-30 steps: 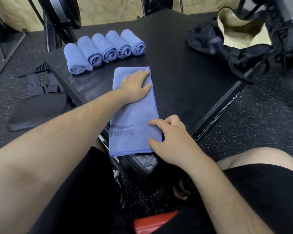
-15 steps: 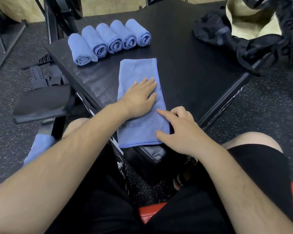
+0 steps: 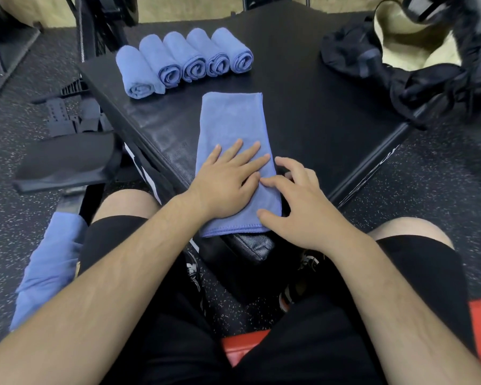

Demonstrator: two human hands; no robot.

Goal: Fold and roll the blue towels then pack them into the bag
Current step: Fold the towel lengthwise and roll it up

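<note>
A blue towel [image 3: 231,123] folded into a long strip lies on the black platform [image 3: 317,112], its near end hanging over the front corner. My left hand [image 3: 228,182] presses flat on the towel's near half, fingers straight. My right hand [image 3: 297,207] rests at the towel's near right edge, fingers loosely bent, thumb on the hem. Several rolled blue towels [image 3: 189,59] lie side by side at the back left of the platform. The black bag [image 3: 417,65] stands open at the far right, showing a cream lining.
More blue towel cloth [image 3: 50,262] hangs beside my left thigh. A black padded bench part [image 3: 67,162] and weight-stack plates [image 3: 67,115] stand on the speckled floor at left. A red pad [image 3: 245,345] shows under my legs.
My left hand has slid along the towel from its far end toward me, and now lies beside my right hand. The view has shifted, so the platform sits higher in frame.
</note>
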